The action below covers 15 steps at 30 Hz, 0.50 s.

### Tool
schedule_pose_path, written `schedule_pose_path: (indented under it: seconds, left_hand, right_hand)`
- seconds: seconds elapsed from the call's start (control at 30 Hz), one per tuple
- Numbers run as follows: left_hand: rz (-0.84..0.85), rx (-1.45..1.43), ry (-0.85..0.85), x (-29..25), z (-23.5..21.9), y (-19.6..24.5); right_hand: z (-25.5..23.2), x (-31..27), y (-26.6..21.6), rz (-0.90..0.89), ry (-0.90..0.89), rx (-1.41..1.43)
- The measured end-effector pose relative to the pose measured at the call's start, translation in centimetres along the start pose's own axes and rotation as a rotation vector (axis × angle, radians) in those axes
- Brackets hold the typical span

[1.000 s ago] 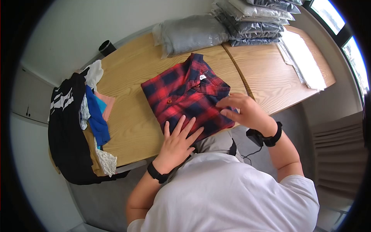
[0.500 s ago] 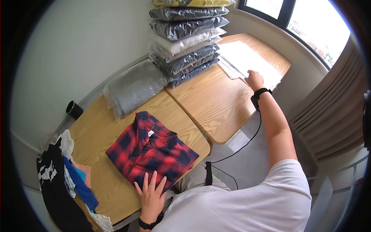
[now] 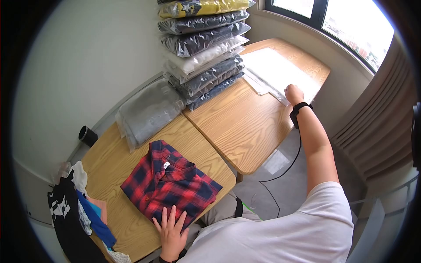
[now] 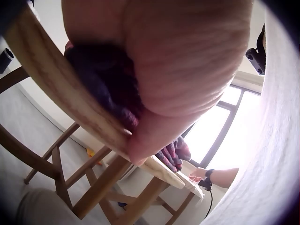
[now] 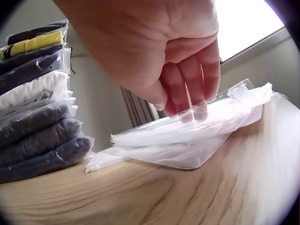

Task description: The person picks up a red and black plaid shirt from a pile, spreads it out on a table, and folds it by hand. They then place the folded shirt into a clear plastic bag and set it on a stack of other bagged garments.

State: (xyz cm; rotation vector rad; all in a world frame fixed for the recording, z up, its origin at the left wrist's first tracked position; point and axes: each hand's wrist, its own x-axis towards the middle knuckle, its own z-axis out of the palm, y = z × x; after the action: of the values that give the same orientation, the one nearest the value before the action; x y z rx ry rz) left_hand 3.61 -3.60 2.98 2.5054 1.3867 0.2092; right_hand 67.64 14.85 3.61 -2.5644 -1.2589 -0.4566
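A red-and-navy plaid shirt (image 3: 186,186), folded into a flat block with its collar (image 3: 177,168) uppermost, lies on the near section of a wooden table (image 3: 107,164) beneath a person's left grip (image 3: 172,237), fingers apart and laid on the fabric. I judge it light and soft, little inclined to slip but quick to slump; I would slide flat fingers under 2 opposite sides rather than pinch the collar.

Across the seam, the right grip (image 3: 294,94) bends its fingers onto a pile of clear plastic bags (image 5: 183,154); from my remote screen I cannot tell whether thumb and fingers are together on a sheet. The film looks thin, glossy and nearly weightless, likely slippery and clingy; a raised edge seems to me the surest place to part 1 bag from the rest.

The shirt's cloth reads matte and woven, with a white label (image 3: 166,165) at the neck and a round brown button (image 3: 146,198). Beyond it I see a grey garment (image 3: 151,109) in crinkled wrap, and beside that a stack of bagged garments (image 3: 204,39), pillow-shaped, 1 of them yellow. Loose clothes bunch at the table's left end, a black garment (image 3: 70,228) with white print outermost.
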Motion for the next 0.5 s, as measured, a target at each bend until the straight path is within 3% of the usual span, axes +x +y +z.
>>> schedule_pose_path:
  seconds: [0.07,0.13,0.27,0.33,0.37,0.5]
  left_hand:
    - [-0.008,0.0,-0.003,0.0,0.0,0.1]
    - [0.002,0.002,0.003,0.0,0.0,0.0]
    - [0.0,-0.004,0.001,0.0,0.0,0.0]
    - [-0.006,-0.004,-0.001,0.0,0.1,0.0]
    - [-0.008,-0.003,0.002,0.0,0.1,0.0]
    - [-0.007,-0.008,0.007,0.0,0.1,0.0]
  right_hand:
    - [0.3,0.4,0.2,0.05,-0.091,0.045]
    - [-0.8,-0.3,-0.5,0.161,0.02,0.087]
    - [1.1,-0.7,0.2,0.007,0.131,0.002]
    - [1.2,0.1,0.6,0.061,-0.062,0.028]
    - [1.4,0.2,0.7,0.059,-0.06,0.03]
    - [-1.1,-1.1,-1.0,0.146,0.096,0.115]
